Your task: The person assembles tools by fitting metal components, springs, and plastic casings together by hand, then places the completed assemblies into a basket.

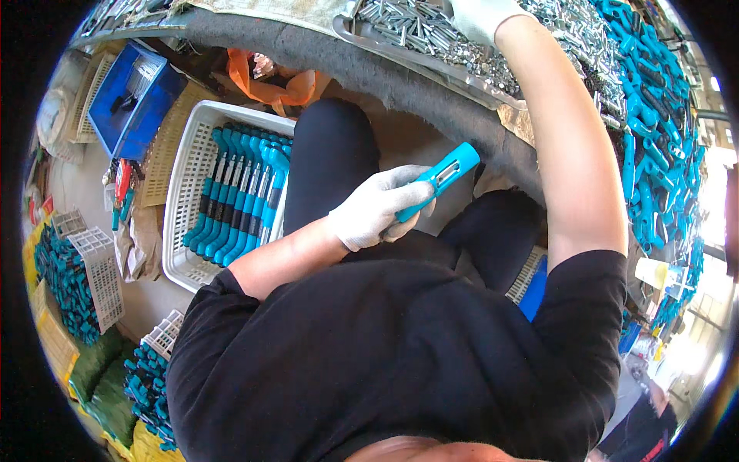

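Observation:
My left hand (381, 206), in a white knit glove, is shut on a turquoise peeler (443, 177) with a metal blade, held over my lap. My right hand (481, 15), also gloved, reaches up to the top edge into a metal tray (431, 58) of small silver metal parts; its fingers are cut off by the frame. A white plastic basket (188, 165) to my left holds a neat row of finished turquoise peelers (242, 192). A heap of loose turquoise handles (654, 115) lies on the bench at the right.
A blue box (135, 100) and an orange cloth (269, 85) lie beyond the basket. More white baskets with dark teal parts (65, 277) stand on the floor at the left. A grey padded bench edge (369, 73) curves in front of my knees.

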`<action>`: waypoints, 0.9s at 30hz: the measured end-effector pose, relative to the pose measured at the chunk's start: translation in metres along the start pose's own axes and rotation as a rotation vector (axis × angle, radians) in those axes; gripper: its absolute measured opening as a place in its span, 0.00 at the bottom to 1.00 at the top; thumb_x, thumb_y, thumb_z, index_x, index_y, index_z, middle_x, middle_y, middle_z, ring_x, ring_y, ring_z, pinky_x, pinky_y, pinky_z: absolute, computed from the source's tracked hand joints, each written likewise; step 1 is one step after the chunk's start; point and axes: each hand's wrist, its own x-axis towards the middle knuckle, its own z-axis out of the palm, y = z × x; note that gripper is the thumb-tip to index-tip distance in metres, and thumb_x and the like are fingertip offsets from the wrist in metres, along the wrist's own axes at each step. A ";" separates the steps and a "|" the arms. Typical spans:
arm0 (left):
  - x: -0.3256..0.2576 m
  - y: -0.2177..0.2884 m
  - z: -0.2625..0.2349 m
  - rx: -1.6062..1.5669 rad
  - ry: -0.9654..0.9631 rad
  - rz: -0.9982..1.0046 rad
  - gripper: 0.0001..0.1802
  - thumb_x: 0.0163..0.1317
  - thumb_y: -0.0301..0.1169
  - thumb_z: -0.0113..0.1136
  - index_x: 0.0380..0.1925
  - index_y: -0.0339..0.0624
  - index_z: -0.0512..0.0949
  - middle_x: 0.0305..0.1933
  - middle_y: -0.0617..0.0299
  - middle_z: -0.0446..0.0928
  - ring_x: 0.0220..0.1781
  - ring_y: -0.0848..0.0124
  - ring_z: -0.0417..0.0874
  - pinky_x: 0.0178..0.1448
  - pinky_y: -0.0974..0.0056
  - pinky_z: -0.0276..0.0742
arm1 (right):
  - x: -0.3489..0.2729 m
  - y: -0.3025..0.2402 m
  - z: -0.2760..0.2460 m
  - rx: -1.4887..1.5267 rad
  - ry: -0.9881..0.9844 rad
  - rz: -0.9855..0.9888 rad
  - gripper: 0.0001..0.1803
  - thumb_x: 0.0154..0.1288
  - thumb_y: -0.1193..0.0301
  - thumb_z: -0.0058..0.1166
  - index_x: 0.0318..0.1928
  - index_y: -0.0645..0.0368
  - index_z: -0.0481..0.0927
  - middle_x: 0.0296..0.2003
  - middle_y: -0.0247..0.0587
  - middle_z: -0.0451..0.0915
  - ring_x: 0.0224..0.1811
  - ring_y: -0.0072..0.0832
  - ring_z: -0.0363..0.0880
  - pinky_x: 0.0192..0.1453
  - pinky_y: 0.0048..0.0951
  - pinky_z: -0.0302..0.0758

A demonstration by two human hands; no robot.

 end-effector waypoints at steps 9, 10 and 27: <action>-0.009 -0.004 0.006 0.006 -0.003 0.037 0.24 0.65 0.43 0.57 0.51 0.35 0.69 0.28 0.64 0.72 0.13 0.81 0.63 0.15 0.74 0.56 | 0.014 -0.004 0.010 0.011 0.054 0.061 0.11 0.58 0.75 0.49 0.38 0.63 0.82 0.39 0.56 0.82 0.45 0.45 0.82 0.50 0.40 0.77; -0.009 -0.005 0.006 0.019 -0.006 0.035 0.25 0.65 0.43 0.58 0.52 0.35 0.69 0.28 0.64 0.72 0.14 0.81 0.63 0.15 0.74 0.56 | 0.015 -0.002 0.010 -0.006 0.054 0.025 0.11 0.57 0.75 0.48 0.39 0.62 0.81 0.40 0.57 0.81 0.47 0.48 0.81 0.52 0.41 0.76; -0.019 -0.002 0.015 0.133 0.022 0.086 0.23 0.66 0.45 0.54 0.48 0.35 0.70 0.20 0.68 0.66 0.12 0.80 0.60 0.16 0.73 0.54 | -0.154 -0.017 0.009 1.355 0.430 0.177 0.08 0.61 0.73 0.55 0.39 0.64 0.79 0.31 0.33 0.80 0.32 0.16 0.75 0.34 0.19 0.72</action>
